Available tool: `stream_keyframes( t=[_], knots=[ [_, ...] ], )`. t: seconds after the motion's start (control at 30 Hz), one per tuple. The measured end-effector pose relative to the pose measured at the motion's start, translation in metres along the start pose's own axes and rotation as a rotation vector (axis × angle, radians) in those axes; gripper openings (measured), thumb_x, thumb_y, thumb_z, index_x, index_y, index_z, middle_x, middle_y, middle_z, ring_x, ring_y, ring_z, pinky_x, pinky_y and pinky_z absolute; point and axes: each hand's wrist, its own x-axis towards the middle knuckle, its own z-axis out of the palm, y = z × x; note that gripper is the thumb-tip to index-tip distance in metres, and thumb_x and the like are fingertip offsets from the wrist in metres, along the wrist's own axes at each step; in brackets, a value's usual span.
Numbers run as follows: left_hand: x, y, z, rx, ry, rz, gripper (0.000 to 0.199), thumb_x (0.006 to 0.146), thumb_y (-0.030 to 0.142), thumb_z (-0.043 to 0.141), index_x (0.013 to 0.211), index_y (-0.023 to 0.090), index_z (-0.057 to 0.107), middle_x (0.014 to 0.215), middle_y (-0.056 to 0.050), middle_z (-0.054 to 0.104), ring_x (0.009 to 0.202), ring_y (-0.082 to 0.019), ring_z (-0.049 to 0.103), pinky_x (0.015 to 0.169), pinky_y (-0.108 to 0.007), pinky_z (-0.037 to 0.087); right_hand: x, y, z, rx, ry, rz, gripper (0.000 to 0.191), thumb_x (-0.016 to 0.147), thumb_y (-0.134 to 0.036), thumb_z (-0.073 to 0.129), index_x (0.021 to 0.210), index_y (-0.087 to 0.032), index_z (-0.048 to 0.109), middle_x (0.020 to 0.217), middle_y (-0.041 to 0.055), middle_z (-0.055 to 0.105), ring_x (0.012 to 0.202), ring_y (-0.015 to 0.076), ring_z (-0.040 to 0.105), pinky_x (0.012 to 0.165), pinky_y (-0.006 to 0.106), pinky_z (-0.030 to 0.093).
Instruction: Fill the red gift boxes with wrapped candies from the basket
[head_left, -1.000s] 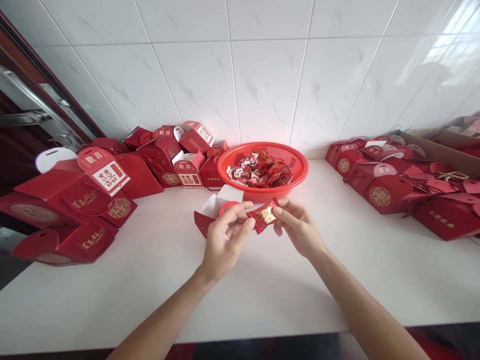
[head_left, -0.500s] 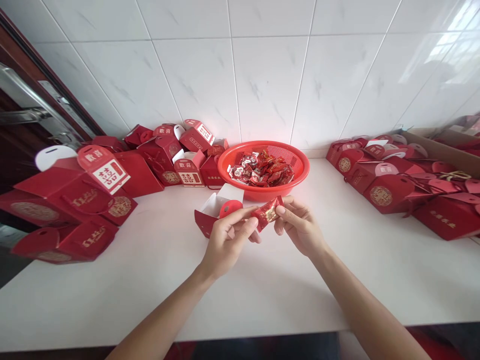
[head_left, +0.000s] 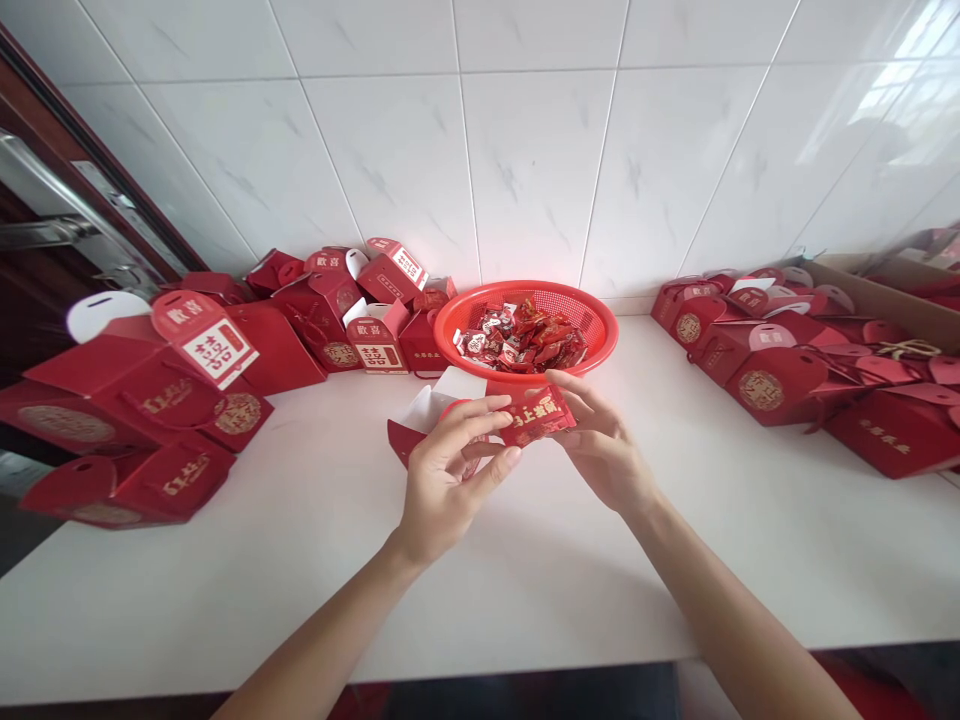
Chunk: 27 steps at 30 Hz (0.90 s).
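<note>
A red candy packet (head_left: 534, 416) with gold lettering is held between both hands above the table. My left hand (head_left: 454, 470) has its fingers on the packet's left end, the thumb a little below it. At the packet's right end, my right hand (head_left: 600, 440) grips it between thumb and fingers. Just behind my left hand stands a small red box (head_left: 403, 438) with white inner flaps raised, partly hidden by the fingers. Behind the hands sits a red plastic basket (head_left: 600, 340) holding many wrapped candies (head_left: 525, 335).
Several red gift boxes (head_left: 150, 400) stand along the left, more (head_left: 379, 340) against the tiled wall. On the right is another group of red boxes (head_left: 780, 385), beside a cardboard carton (head_left: 885, 300). A door handle (head_left: 45, 233) shows at far left.
The packet has been turned, so its gold lettering now faces me. The fingers of both hands have shifted around it. Boxes and basket stand as before.
</note>
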Motion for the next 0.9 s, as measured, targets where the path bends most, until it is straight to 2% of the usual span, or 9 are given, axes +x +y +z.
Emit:
stream_keyframes(
  t=[0.27,0.6,0.77,0.9],
  knots=[
    [-0.002,-0.003,0.0,0.08,-0.029,0.097,0.029,0.086,0.016,0.07,0.113,0.024,0.07,0.126,-0.008,0.062,0.108,-0.022,0.066,0.082,-0.033,0.066,0.0,-0.001,0.003,-0.033,0.043,0.015,0.053,0.07,-0.016,0.076,0.118,-0.034,0.065,0.1,-0.0003,0.071,0.076,0.0172,0.06,0.077,0.037,0.053],
    [-0.003,-0.004,-0.001,0.111,-0.039,0.121,0.031,0.087,0.016,0.069,0.117,0.024,0.068,0.128,-0.009,0.061,0.111,-0.023,0.065,0.082,-0.033,0.065,-0.001,0.001,0.001,-0.068,0.031,-0.007,0.053,0.073,-0.019,0.078,0.121,-0.036,0.064,0.107,0.0006,0.07,0.075,0.0163,0.061,0.074,0.036,0.054],
    [-0.002,-0.001,-0.003,0.141,-0.065,0.106,0.033,0.088,0.018,0.068,0.12,0.024,0.066,0.129,-0.009,0.061,0.109,-0.022,0.065,0.081,-0.033,0.065,0.002,0.008,-0.004,-0.109,0.057,-0.081,0.034,0.077,-0.026,0.078,0.11,-0.03,0.068,0.096,0.0016,0.07,0.078,0.0178,0.064,0.068,0.033,0.055],
    [-0.003,0.002,-0.005,0.165,-0.088,0.045,0.034,0.088,0.022,0.067,0.122,0.023,0.065,0.124,-0.008,0.065,0.101,-0.02,0.068,0.082,-0.032,0.064,0.002,0.009,-0.006,-0.176,0.075,-0.134,0.031,0.078,-0.028,0.079,0.107,-0.028,0.067,0.098,0.0027,0.07,0.078,0.0173,0.066,0.068,0.033,0.056]
  ],
)
